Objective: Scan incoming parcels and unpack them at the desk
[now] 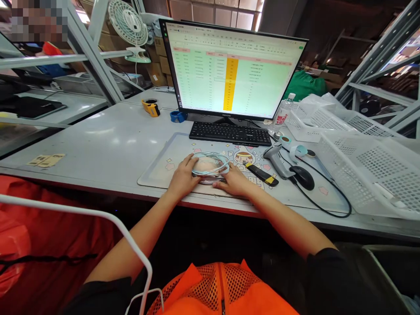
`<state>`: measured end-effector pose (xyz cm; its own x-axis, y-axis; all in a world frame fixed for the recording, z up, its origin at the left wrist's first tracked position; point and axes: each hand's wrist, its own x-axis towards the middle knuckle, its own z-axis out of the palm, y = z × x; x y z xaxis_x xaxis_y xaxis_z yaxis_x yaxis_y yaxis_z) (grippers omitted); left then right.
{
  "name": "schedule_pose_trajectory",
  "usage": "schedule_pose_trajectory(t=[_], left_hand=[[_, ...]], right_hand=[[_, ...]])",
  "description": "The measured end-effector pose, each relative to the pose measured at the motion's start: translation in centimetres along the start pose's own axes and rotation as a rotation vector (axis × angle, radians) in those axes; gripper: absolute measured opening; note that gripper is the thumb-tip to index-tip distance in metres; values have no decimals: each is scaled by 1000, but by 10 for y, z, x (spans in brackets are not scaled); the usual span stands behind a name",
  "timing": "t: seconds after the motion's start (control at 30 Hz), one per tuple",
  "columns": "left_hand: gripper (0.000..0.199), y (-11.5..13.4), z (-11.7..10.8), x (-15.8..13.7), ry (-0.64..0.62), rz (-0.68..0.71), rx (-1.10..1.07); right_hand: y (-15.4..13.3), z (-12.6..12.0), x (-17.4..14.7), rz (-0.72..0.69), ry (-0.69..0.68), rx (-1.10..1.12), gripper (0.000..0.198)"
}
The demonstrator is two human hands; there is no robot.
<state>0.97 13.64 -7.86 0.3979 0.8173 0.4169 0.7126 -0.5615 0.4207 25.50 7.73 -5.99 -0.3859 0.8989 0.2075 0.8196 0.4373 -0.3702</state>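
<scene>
Evidently partway along, to judge by the looped bundle (211,164) of pale-blue and clear material, resting between both hands on the near part of the printed mat (164,164), close to the front edge of the desk (108,148). Held at its left side by the left hand (185,174), fingers curled over the rim; held at its right side by the right hand (234,179), thumb reaching in along the near edge. Not pressed palm to palm, nor spread flat; cannot tell how firm the grip is, nor exactly what lies within the loops.

Done, apparently: gathered into a compact round coil. Left, apparently: let go by neither hand yet; cannot tell whether fastened.

Just right of the right hand, untouched: yellow-and-black utility knife (261,174). Farther right, likewise out of use: black mouse (302,176) and grey scanner (278,161), then white basket (344,175), well apart from the bundle. Beyond the mat, untouched too: black keyboard (229,133). Farther still: monitor (200,74), lit with a spreadsheet, and, to the far left, pale fan (128,22).
</scene>
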Motion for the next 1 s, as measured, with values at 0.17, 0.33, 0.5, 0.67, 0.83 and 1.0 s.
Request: schedule_pose_trajectory(t=[0.17, 0.33, 0.5, 0.67, 0.83, 1.0], left_hand=[[66, 6, -11, 1, -60, -22, 17], [68, 7, -14, 1, -82, -30, 1], [66, -12, -15, 9, -65, -12, 28], [66, -48, -30, 17, -53, -98, 64], [70, -48, -46, 30, -46, -43, 236], [54, 61, -32, 64, 39, 327, 44]], right_hand=[[15, -14, 4, 31, -59, 3, 56], [27, -14, -11, 114, 166, 241, 25], [37, -26, -28, 194, 376, 221, 20], [99, -110, -71, 604, 538, -65, 25], [177, -162, -108, 1123, 423, -225, 19], [203, -148, -116, 1108, 417, -171, 11]])
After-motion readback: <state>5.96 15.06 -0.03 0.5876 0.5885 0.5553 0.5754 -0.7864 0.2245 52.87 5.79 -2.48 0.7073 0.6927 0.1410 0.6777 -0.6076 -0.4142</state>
